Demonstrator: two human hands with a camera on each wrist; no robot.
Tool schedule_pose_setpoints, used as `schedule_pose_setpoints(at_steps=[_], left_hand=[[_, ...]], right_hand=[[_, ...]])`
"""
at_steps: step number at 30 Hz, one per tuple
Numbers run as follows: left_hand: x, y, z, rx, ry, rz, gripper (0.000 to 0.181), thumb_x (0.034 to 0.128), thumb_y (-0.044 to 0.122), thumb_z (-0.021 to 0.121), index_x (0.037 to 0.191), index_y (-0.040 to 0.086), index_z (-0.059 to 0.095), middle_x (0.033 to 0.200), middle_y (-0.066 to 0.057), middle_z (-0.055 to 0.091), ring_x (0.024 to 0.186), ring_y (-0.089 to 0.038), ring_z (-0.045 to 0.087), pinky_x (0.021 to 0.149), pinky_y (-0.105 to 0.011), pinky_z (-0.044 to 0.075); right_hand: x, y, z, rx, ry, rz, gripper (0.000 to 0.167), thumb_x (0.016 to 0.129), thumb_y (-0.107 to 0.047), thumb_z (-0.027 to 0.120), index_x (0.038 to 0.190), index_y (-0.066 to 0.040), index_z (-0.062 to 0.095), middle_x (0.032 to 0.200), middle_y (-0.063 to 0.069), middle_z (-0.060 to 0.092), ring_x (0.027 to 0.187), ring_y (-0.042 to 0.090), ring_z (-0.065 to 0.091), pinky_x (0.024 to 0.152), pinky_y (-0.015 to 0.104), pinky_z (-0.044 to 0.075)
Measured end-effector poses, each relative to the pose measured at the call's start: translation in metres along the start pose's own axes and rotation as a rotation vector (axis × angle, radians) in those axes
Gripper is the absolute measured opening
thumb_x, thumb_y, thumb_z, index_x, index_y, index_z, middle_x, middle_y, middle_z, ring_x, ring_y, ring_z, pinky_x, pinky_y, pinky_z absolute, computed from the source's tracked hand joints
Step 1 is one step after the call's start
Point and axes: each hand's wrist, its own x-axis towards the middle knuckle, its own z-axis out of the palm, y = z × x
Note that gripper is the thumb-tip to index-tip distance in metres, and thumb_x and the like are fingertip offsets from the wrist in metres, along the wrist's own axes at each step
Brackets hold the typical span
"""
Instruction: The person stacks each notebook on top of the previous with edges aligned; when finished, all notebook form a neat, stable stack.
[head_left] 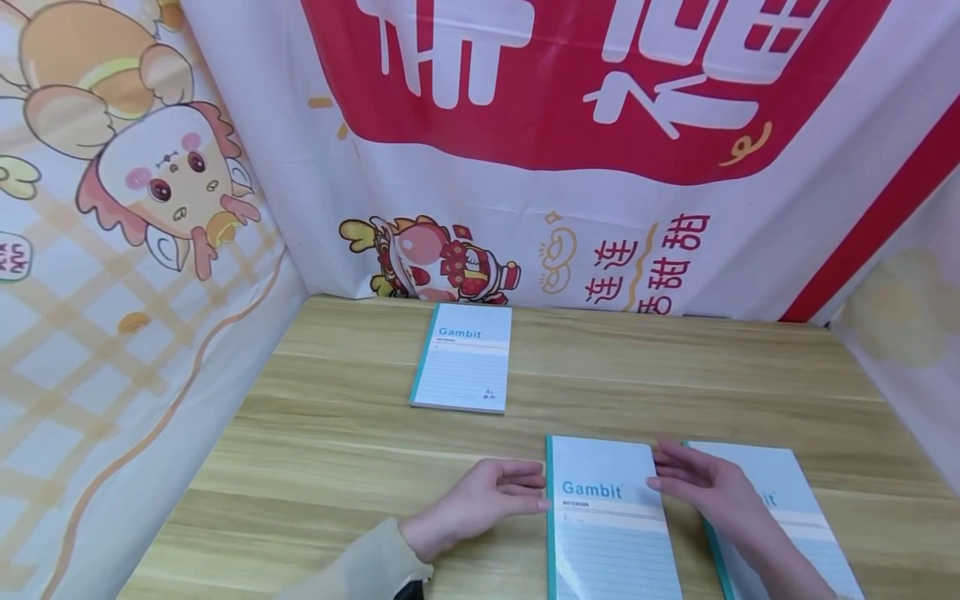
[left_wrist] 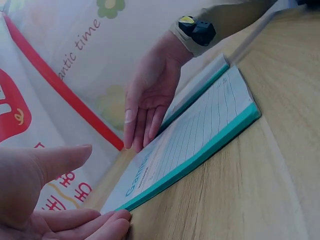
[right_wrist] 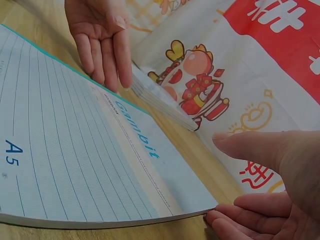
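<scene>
A light blue Gambit notebook [head_left: 611, 525] with a teal spine lies flat on the wooden table between the two hands. At its spine edge is the left hand [head_left: 483, 504], fingers extended and touching or nearly touching it; the left wrist view shows those fingertips at the teal spine [left_wrist: 195, 162]. The right hand [head_left: 716, 492] has its fingertips at the opposite edge, thumb raised, seen in the right wrist view beside the notebook's corner [right_wrist: 150, 165]. Under the right forearm, partly hidden, lies a second notebook [head_left: 798, 517].
Another Gambit notebook [head_left: 465, 358] lies near the table's back edge, left of the middle; it looks like a stack in the right wrist view [right_wrist: 165, 102]. Printed cloth [head_left: 450, 192] hangs behind the wooden table [head_left: 337, 433] and at both sides.
</scene>
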Motion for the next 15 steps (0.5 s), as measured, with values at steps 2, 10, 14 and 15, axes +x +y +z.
schedule_pose_setpoints(at_steps=[2,10,14,15], left_hand=[[-0.0002,0.0003,0.0005,-0.016,-0.002,-0.009,0.054,0.0929,0.011,0.076,0.138,-0.009,0.055,0.127,-0.016,0.066,0.116,-0.027,0.064,0.099,-0.036,0.053],[-0.0017,0.0011,-0.0002,-0.022,-0.01,-0.03,0.054,0.0934,0.012,0.075,0.138,-0.009,0.055,0.128,-0.017,0.066,0.119,-0.027,0.063,0.099,-0.036,0.052],[-0.0001,0.0004,0.0002,-0.029,-0.006,-0.049,0.056,0.0936,0.014,0.075,0.139,-0.009,0.054,0.128,-0.016,0.067,0.122,-0.027,0.061,0.102,-0.038,0.05],[0.0006,0.0005,0.0006,-0.027,-0.002,-0.05,0.056,0.0935,0.015,0.076,0.139,-0.009,0.054,0.127,-0.015,0.067,0.122,-0.027,0.061,0.103,-0.038,0.049]], right_hand=[[-0.0007,0.0012,-0.0007,0.003,-0.003,0.014,0.088,0.085,-0.051,0.08,0.151,-0.003,0.047,0.138,0.014,0.062,0.119,0.023,0.064,0.107,0.051,0.045],[-0.0026,0.0035,-0.0014,-0.025,-0.01,0.09,0.09,0.082,-0.059,0.078,0.149,-0.005,0.05,0.136,0.011,0.064,0.125,0.03,0.059,0.106,0.058,0.043],[-0.0039,0.0054,-0.0013,-0.017,-0.01,0.099,0.091,0.082,-0.061,0.077,0.15,-0.006,0.05,0.137,0.01,0.063,0.128,0.031,0.056,0.108,0.058,0.041],[-0.0044,0.0062,-0.0012,-0.01,-0.01,0.096,0.091,0.083,-0.06,0.077,0.15,-0.006,0.05,0.137,0.01,0.063,0.129,0.031,0.056,0.108,0.058,0.041]])
